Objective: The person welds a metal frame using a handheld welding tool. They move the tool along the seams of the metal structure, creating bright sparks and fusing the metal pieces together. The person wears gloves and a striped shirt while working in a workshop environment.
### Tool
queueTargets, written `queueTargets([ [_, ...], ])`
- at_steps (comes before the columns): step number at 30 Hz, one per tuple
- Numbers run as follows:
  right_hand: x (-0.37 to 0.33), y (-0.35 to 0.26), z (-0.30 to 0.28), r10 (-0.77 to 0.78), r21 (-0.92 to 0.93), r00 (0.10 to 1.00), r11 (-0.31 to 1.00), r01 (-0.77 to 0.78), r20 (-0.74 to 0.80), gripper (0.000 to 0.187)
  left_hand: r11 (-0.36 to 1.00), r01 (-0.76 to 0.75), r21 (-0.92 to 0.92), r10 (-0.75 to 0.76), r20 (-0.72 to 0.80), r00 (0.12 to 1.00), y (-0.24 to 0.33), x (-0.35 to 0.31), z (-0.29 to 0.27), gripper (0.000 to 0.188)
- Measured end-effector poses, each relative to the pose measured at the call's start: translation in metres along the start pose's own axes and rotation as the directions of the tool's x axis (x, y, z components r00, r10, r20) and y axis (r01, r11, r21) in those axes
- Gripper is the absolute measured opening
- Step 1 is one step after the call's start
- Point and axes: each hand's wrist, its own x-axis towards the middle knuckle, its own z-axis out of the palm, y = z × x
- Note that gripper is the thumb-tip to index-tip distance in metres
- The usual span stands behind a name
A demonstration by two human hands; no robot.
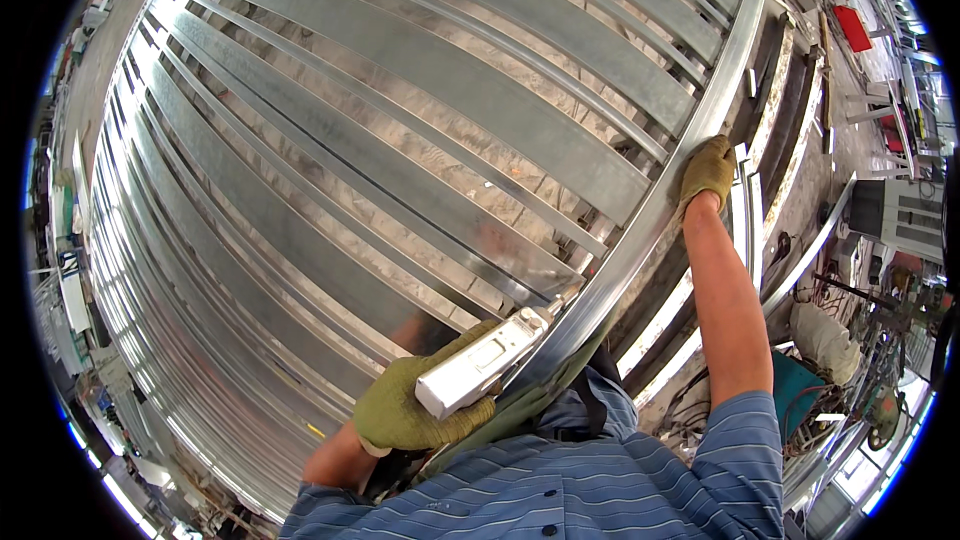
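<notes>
Left hand (410, 405), gloved, grips white tool (482, 363) against frame's edge rail (640, 230); right hand (708, 172) clamps rail further up; advisable: keep tool square, rail braced, fingers clear.

Right side: cluttered workshop floor with a white sack (826, 338), a teal box (793, 390), a red tray (853, 28). A grey cabinet (908, 217) stands beyond. Pale stone ground (420, 130) shows between the slats.
</notes>
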Motion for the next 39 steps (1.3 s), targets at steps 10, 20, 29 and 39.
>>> queueTargets([
  [10, 0.007, 0.005, 0.001, 0.034, 0.034, 0.998, 0.999, -0.035, 0.048, 0.066, 0.999, -0.015, 0.047, 0.015, -0.007, 1.000, -0.002, 0.008, 0.002, 0.080],
  [20, 0.001, 0.000, 0.001, 0.050, 0.060, 0.998, 0.997, -0.053, 0.048, 0.065, 1.000, -0.020, -0.020, 0.019, -0.017, 1.000, -0.008, 0.011, 0.001, 0.075],
  [29, 0.011, 0.007, 0.002, 0.049, 0.060, 0.998, 0.997, -0.052, 0.049, 0.067, 0.998, -0.060, -0.002, 0.060, -0.036, 0.998, 0.000, 0.013, 0.000, 0.068],
  [39, -0.002, -0.003, 0.000, 0.012, 0.004, 1.000, 1.000, -0.012, -0.003, 0.067, 0.995, -0.090, 0.044, 0.091, -0.036, 0.995, -0.008, 0.012, 0.001, 0.051],
])
